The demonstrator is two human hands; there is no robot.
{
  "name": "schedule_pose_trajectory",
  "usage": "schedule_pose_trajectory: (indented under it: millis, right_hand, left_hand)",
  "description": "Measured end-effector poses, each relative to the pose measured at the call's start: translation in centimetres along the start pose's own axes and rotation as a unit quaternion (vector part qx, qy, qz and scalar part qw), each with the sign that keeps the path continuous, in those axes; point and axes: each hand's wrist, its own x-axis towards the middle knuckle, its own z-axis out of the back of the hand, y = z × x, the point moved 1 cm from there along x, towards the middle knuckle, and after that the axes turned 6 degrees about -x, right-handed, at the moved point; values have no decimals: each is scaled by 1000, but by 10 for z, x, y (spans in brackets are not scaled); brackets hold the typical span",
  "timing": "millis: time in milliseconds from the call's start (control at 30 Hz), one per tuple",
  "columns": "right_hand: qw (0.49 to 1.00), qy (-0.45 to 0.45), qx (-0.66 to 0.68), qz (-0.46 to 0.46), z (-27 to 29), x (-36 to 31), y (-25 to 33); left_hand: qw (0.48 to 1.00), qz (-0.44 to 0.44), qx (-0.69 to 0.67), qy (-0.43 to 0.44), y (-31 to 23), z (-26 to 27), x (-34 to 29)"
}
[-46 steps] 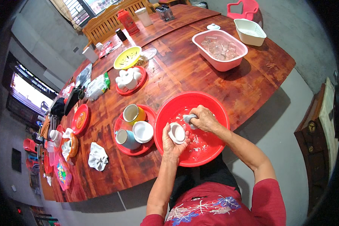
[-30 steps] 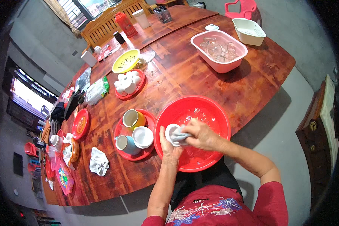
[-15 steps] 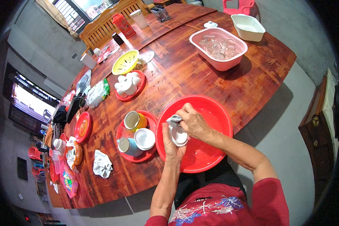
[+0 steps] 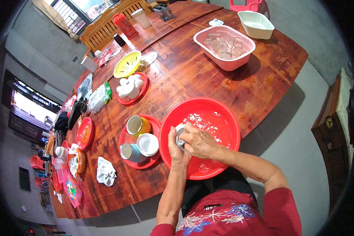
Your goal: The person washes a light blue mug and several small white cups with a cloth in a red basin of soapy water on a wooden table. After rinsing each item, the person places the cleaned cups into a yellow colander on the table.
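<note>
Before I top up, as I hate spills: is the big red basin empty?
Not empty: the red basin holds water, shown by glints and ripples inside. Depth: cannot tell.

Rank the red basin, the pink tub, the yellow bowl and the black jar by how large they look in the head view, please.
1. Red basin
2. Pink tub
3. Yellow bowl
4. Black jar

We find a beige curtain (image 4: 56, 19) beside the window (image 4: 92, 9), with a wooden bench (image 4: 103, 33) below. We record a red flask (image 4: 125, 26) near a dark jar (image 4: 119, 40). We note a pink chair (image 4: 251, 6) at the rear and a dark cabinet (image 4: 325, 135) at right.
</note>
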Motion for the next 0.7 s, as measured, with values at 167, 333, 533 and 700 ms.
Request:
schedule_pose_trajectory:
  millis: [167,333,533,700]
  right_hand:
    - [988,111,-76,73,9,-16,-15]
    - [935,195,-294,-23,8,-15,-48]
    - [947,311,-80,-29,19,-10,-56]
    - [991,-2,101,89,8,-1,7]
  left_hand:
    - [999,-36,22,12,-17,9,3]
    - [999,-29,6,-24,-16,1,1]
    - [999,9,-4,-41,-14,14,5]
    - [999,28,16,8,-9,24,7]
